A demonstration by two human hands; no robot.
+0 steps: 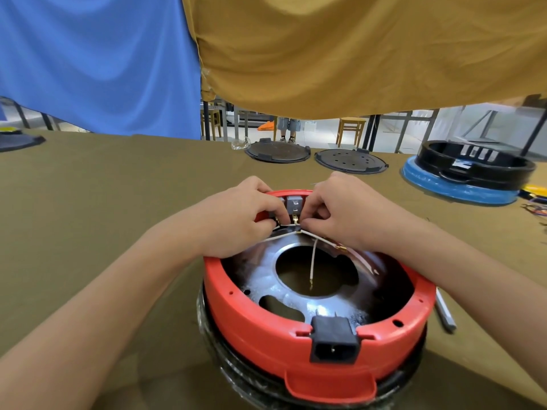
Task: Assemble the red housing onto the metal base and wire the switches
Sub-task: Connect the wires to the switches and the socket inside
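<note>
Both hands curled at the far rim of the round red plastic housing (319, 329), seated on the silvery metal base (299, 294): left hand (236, 220) pinching by the grey switch block (293, 204), right hand (340, 214) pinching a thin white wire (313, 261). Wire probably limp and light; best gripped at its brass terminal. Free end pointing toward the viewer.

1. It looked like an assembly workshop: a long cloth-covered table (118, 179) held loose appliance parts.
2. Black lids (278, 150) and a black-and-blue housing (464, 176) sat at upper right.
3. Wooden stools (350, 128) and metal table frames stood behind.
</note>
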